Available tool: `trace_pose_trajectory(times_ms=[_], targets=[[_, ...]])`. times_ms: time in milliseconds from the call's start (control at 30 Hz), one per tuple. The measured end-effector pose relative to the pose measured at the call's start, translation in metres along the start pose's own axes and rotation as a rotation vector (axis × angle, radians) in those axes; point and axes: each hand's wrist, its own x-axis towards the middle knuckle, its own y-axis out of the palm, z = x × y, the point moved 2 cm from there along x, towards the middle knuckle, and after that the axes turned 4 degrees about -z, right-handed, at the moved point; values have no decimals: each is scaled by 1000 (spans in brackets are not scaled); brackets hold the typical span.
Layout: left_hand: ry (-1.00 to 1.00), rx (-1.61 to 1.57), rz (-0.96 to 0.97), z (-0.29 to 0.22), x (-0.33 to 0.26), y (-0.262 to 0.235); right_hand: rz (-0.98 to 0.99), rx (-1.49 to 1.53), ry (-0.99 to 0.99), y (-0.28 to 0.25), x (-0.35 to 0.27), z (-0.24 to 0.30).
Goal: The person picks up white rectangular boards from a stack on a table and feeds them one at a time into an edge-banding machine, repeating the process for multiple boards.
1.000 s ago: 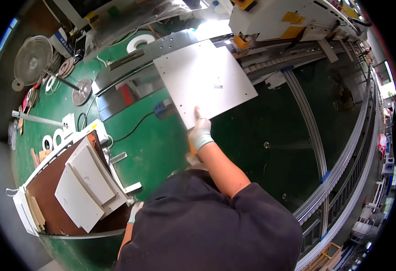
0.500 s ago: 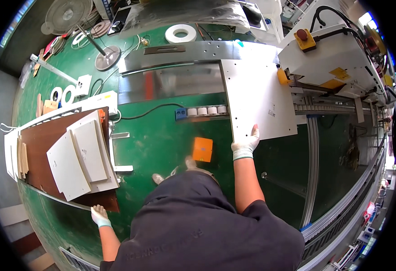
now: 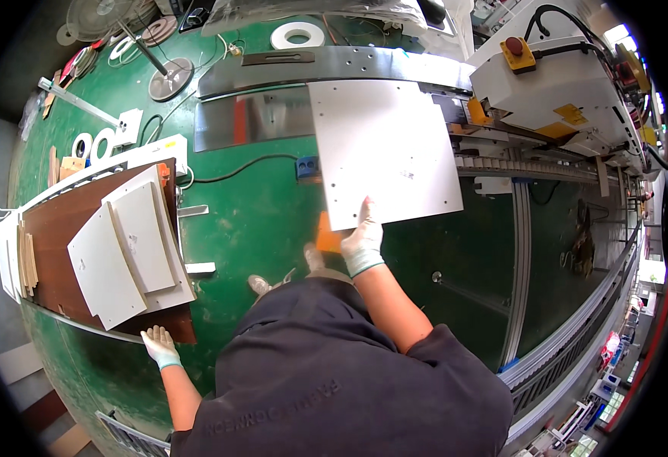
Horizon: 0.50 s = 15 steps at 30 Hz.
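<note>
A large white panel [image 3: 387, 152] with small drilled holes lies over the metal machine table, its near edge reaching out toward me. My right hand [image 3: 364, 238], in a white glove, grips that near edge near its left corner, thumb on top and the other fingers hidden beneath. My left hand [image 3: 160, 344], gloved too, is down at the left with its fingers stretched out. It is beside the near edge of a brown board [image 3: 54, 221] and holds nothing visible. Several cut white panels [image 3: 109, 266] lie stacked on that board.
An edge machine [image 3: 535, 91] with a red button stands at the right, with a roller track [image 3: 494, 164] along it. An orange box [image 3: 328, 238] sits on the green floor by my feet, partly under the panel. A fan stand [image 3: 171, 80] and tape rolls [image 3: 297, 35] are farther back.
The white panel has moved left across the metal table, away from the machine, with my right hand gripping it. My left hand has shifted slightly up and left, its fingers now straighter.
</note>
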Motion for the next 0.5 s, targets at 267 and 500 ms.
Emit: trace_pose_trajectory(times_ms=[267, 500], targets=[[-74, -79, 13, -47, 35, 51, -33, 215, 59, 40, -23, 9], [-96, 83, -43, -47, 48, 61, 317, 562, 53, 12, 36, 65]])
